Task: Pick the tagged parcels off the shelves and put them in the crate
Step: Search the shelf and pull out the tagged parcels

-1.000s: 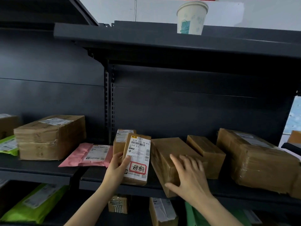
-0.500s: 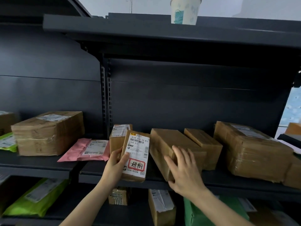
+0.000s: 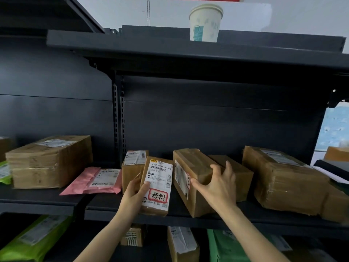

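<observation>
brown box (image 3: 194, 163), tipped up on the shelf (image 3: 226, 218) by the right hand (image 3: 217, 186) now gripping its top, newly shows a red tag (image 3: 188, 180); left hand (image 3: 135, 193) holds the stamped parcel (image 3: 157, 186) at the shelf edge; both likely picks.

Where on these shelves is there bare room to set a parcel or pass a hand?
Bare: the front strip of the middle shelf before the pink mailer and big left box; the gap behind the mailer, beside the small labelled box. Crowded: from the tagged parcel rightward.
</observation>
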### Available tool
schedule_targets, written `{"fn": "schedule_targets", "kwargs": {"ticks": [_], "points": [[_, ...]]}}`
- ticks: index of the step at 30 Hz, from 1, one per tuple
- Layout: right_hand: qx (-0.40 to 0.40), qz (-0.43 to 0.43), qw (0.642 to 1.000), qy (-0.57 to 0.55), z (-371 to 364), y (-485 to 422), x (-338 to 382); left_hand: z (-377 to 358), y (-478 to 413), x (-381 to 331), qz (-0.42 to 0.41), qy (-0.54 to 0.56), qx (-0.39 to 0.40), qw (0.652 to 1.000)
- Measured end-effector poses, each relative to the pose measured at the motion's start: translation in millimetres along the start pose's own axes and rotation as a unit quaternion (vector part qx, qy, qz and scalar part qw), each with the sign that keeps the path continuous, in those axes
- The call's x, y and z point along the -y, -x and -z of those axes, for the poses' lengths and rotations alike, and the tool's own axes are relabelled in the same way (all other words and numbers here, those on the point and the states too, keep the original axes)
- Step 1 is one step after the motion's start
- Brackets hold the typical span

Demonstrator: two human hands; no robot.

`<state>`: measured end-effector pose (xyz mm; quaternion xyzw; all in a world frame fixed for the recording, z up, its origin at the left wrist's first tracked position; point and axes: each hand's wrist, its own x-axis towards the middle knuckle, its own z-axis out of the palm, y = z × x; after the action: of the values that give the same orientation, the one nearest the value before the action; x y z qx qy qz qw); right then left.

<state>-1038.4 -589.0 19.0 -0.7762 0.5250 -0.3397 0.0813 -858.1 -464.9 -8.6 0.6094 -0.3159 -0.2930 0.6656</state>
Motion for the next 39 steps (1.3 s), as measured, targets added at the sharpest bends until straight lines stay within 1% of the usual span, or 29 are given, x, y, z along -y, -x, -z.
{"fn": "schedule_targets", "kwargs": {"ticks": [2, 4, 7, 9, 10, 11, 13, 14, 15, 17, 21, 23, 25, 29, 31, 33, 34, 36, 37, 39], "points": [[0.023, 0.010, 0.999, 0.042, 3.2, -4.3, 6.3, -0.6, 0.7, -0.1, 0.000, -0.002, -0.001, 1.000], [0.044, 0.001, 0.999, 0.031, 4.7, -8.5, 9.3, 0.0, 1.0, -0.6, 0.000, -0.004, -0.003, 1.000], [0.043, -0.030, 0.998, -0.025, 7.7, -12.5, 6.8, 0.7, 0.2, -0.3, 0.004, 0.002, -0.006, 1.000], [0.046, -0.062, 0.993, -0.090, 10.8, -15.0, 2.3, 0.1, 0.6, -0.9, 0.003, 0.001, -0.006, 1.000], [0.053, -0.083, 0.985, -0.142, 12.4, -16.3, -0.4, -0.5, 0.7, -1.4, 0.002, 0.001, -0.007, 1.000], [0.059, -0.109, 0.968, -0.218, 13.4, -17.3, -3.6, -1.2, 0.5, -1.5, 0.001, 0.003, -0.007, 1.000], [0.073, -0.174, 0.906, -0.378, 14.7, -16.0, -8.3, -2.5, -0.9, -1.8, 0.001, 0.013, -0.010, 1.000], [0.079, -0.205, 0.883, -0.415, 14.4, -14.1, -10.8, -2.8, -1.5, -2.1, 0.002, 0.017, -0.011, 1.000], [0.085, -0.228, 0.871, -0.426, 13.8, -12.3, -14.0, -3.4, -2.5, -1.9, 0.003, 0.020, -0.012, 1.000], [0.093, -0.245, 0.869, -0.420, 11.9, -8.4, -20.6, -4.8, -3.9, -1.5, 0.003, 0.019, -0.011, 1.000], [0.113, -0.218, 0.901, -0.358, 7.0, 2.5, -34.0, -10.0, -5.7, -0.8, 0.008, 0.016, -0.005, 1.000], [0.131, -0.202, 0.905, -0.350, 4.3, 9.5, -36.0, -13.2, -7.2, -1.4, 0.011, 0.016, -0.003, 1.000], [0.131, -0.190, 0.906, -0.354, 2.9, 14.7, -34.7, -15.8, -8.5, -2.9, 0.010, 0.010, -0.003, 1.000], [0.097, -0.117, 0.936, -0.318, 8.4, 15.8, -30.2, -16.6, -11.5, -8.3, 0.000, -0.004, -0.003, 1.000], [0.100, -0.074, 0.949, -0.290, 15.1, 11.9, -28.1, -17.9, -13.0, -11.9, -0.004, -0.003, -0.002, 1.000], [0.142, -0.068, 0.941, -0.299, 19.0, 5.8, -25.9, -19.0, -13.9, -15.5, -0.007, 0.000, 0.001, 1.000], [0.169, -0.084, 0.927, -0.324, 20.1, 3.3, -25.0, -19.4, -14.2, -16.8, -0.005, 0.000, 0.003, 1.000], [0.214, -0.114, 0.886, -0.396, 22.2, 1.5, -24.2, -19.1, -15.6, -16.5, 0.005, -0.005, 0.006, 1.000], [0.222, -0.121, 0.872, -0.419, 22.6, 2.9, -24.8, -18.6, -16.5, -15.1, 0.010, -0.010, 0.004, 1.000], [0.209, -0.107, 0.861, -0.451, 17.8, 9.3, -31.0, -17.1, -16.2, -12.3, 0.013, -0.019, 0.002, 1.000]]}}
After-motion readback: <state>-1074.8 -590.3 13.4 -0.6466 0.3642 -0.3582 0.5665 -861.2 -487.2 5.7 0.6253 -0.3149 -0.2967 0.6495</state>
